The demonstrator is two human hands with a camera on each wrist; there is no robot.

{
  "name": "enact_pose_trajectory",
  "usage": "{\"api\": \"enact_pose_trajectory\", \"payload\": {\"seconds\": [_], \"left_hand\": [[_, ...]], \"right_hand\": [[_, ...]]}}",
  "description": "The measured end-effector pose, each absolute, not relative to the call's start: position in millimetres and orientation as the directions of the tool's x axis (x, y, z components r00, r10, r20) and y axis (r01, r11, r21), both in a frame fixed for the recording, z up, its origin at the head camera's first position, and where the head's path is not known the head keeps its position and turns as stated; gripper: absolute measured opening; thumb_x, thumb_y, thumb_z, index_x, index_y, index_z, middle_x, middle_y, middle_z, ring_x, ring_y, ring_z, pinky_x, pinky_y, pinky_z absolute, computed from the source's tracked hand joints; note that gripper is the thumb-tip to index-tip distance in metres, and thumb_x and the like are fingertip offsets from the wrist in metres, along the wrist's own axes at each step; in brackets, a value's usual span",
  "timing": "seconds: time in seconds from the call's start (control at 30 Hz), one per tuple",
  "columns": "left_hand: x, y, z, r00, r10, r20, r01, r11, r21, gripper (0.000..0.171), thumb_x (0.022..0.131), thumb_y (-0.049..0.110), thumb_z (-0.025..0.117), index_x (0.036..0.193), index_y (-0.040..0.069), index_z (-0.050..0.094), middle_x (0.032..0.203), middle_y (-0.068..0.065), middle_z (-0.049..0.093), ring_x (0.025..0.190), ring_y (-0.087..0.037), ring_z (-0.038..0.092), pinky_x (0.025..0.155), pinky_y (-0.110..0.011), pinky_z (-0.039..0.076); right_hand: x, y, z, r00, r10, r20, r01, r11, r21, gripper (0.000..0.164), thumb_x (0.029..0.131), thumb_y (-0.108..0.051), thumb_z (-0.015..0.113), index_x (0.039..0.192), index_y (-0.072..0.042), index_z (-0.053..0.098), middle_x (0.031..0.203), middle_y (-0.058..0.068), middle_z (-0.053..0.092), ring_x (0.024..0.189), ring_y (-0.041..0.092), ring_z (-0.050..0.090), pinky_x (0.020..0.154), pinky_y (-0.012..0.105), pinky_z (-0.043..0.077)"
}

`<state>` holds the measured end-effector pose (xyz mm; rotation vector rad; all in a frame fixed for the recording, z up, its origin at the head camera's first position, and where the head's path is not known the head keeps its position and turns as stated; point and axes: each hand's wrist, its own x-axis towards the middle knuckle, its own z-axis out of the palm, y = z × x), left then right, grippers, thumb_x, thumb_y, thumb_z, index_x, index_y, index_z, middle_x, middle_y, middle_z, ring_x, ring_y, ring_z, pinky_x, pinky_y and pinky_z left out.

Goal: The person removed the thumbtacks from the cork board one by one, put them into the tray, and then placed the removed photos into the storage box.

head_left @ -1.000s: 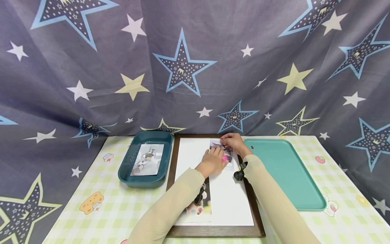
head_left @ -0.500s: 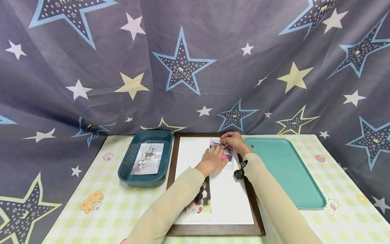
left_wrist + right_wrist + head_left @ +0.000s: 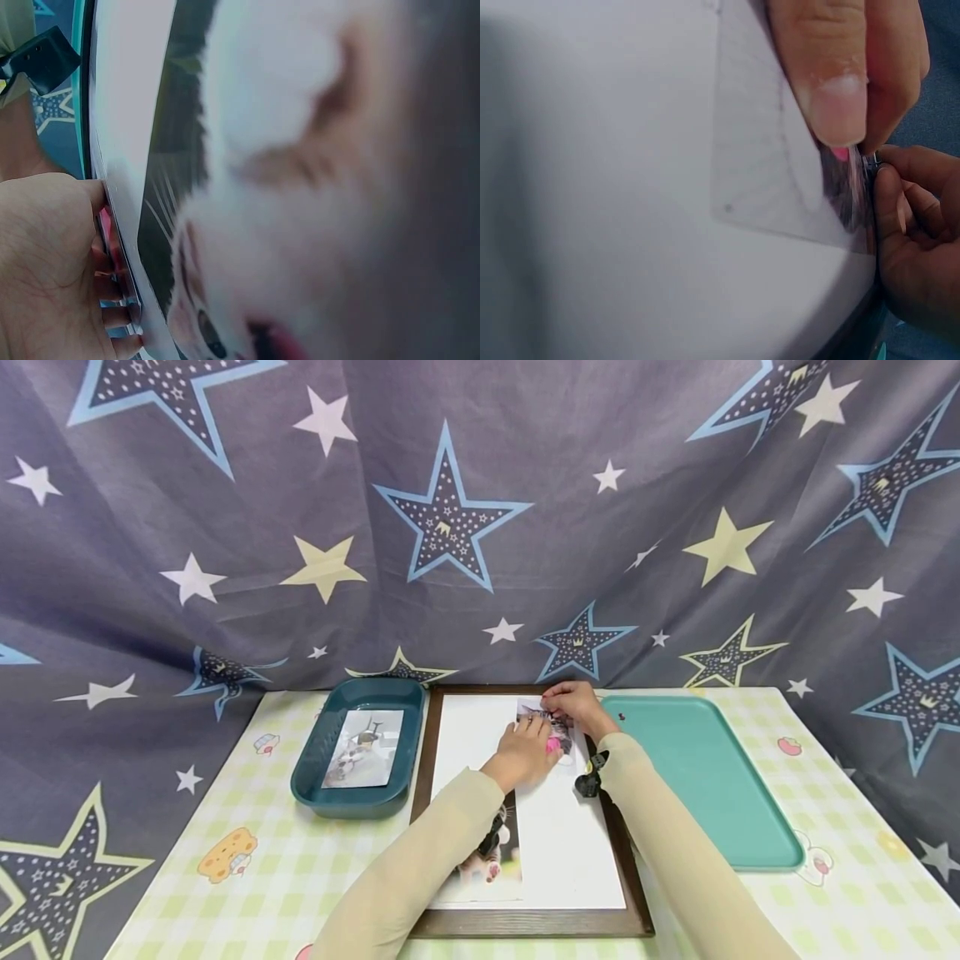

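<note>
A framed white board (image 3: pixel 570 852) lies on the table. At its top right is a kitten photo (image 3: pixel 553 744) with a pink patch. My left hand (image 3: pixel 525 750) rests on this photo with extended fingers; its thumb shows large in the right wrist view. At the photo's upper edge, my right hand (image 3: pixel 576 703) pinches a small red pin (image 3: pixel 545 697) between thumb and fingertips. A thin metal glint shows there in the right wrist view. Another animal photo (image 3: pixel 512 860) lies on the board's lower left, partly hidden by my left forearm; it fills much of the left wrist view.
Left of the board, a dark teal bin (image 3: pixel 306 777) holds a photo (image 3: pixel 365 749). On the right lies a green tray (image 3: pixel 712 785), with a small red item (image 3: pixel 621 717) near its upper left corner. A star-patterned curtain (image 3: pixel 480 635) hangs behind the table.
Both hands stay at nearly the same spot on the photo. The head view has tilted very slightly, so the table appears a little higher.
</note>
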<state>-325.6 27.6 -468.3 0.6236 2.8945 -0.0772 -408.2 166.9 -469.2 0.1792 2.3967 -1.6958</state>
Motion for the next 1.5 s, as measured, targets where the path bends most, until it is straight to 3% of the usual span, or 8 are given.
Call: {"api": "enact_pose_trajectory", "payload": {"seconds": [1.5], "left_hand": [[-324.7, 25.8, -466.3, -0.890, 0.407, -0.206, 0.415, 0.910, 0.003, 0.070, 0.109, 0.054, 0.026, 0.164, 0.011, 0.018, 0.170, -0.007, 0.020, 0.158, -0.027, 0.018, 0.128, -0.046, 0.022]], "right_hand": [[-407.2, 167.5, -472.3, -0.977, -0.009, -0.215, 0.202, 0.301, -0.932, 0.023, 0.095, -0.012, 0.070, 0.115, -0.002, 0.071, 0.076, -0.009, 0.067, 0.074, 0.012, 0.060, 0.059, 0.025, 0.044]]}}
